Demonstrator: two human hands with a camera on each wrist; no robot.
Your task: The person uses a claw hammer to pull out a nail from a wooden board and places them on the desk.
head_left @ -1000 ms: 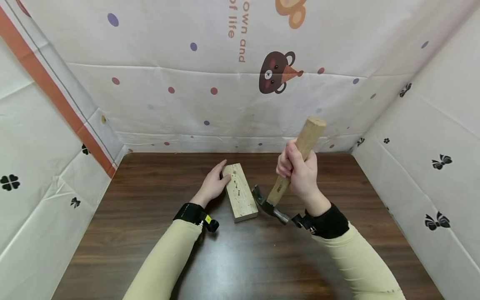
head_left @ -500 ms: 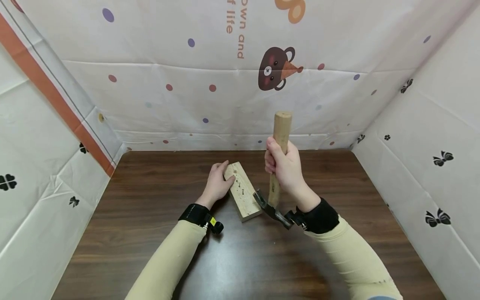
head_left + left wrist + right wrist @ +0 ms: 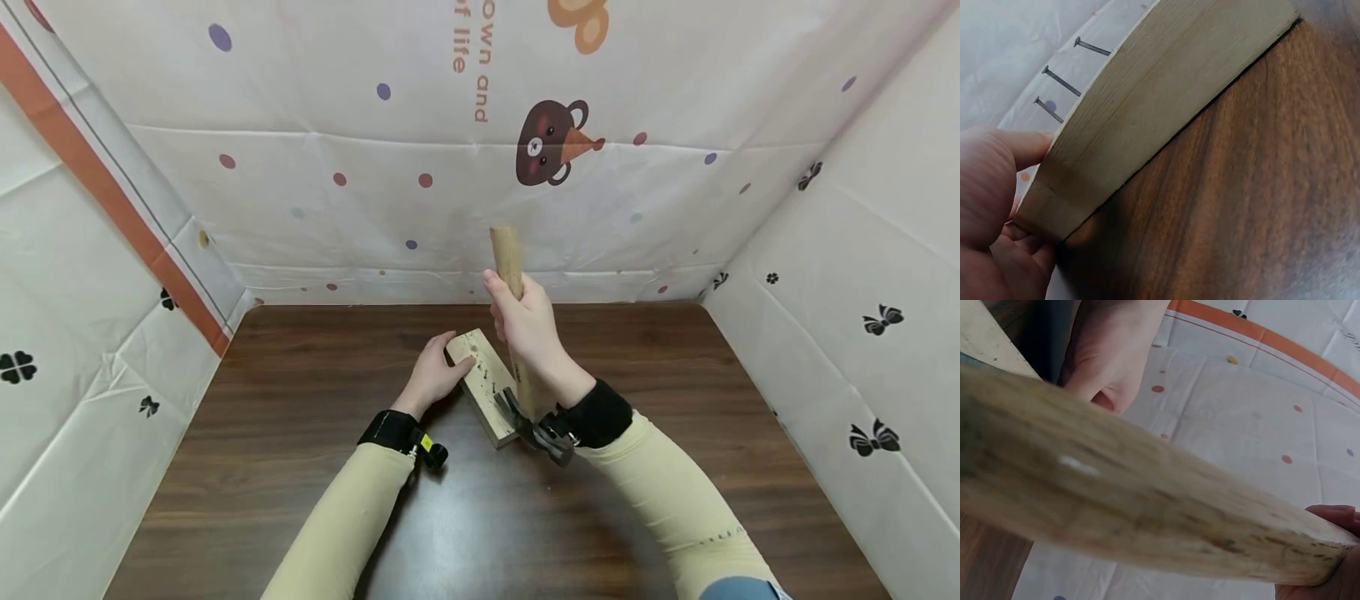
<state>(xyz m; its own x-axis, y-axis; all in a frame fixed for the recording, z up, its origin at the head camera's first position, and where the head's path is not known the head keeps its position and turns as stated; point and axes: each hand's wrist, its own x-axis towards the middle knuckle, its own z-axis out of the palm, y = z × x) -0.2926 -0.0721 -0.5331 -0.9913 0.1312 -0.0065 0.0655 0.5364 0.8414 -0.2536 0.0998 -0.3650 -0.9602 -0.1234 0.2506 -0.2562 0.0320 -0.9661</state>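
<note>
A pale wooden block (image 3: 487, 373) lies slanted on the table, with several nails (image 3: 1062, 81) standing up from its top face. My left hand (image 3: 435, 373) grips the block's far left end, thumb on the upper edge and fingers round the end. My right hand (image 3: 528, 325) holds a claw hammer (image 3: 534, 435) by its wooden handle, which points up and away. The dark claw overlaps the near right part of the block, close to the nails in the head view. In the right wrist view, the hammer handle (image 3: 1147, 487) fills the middle and hides most of the block.
A dark brown wood-grain table (image 3: 285, 400) reaches back to a white printed sheet (image 3: 300, 208). More sheeting closes off the left and right sides. Black wrist cameras are strapped over the light sleeves.
The right hand has moved left, bringing the hammer from beside the block to over its near right part, the handle swinging leftward and more upright. The block's near end has shifted slightly.
</note>
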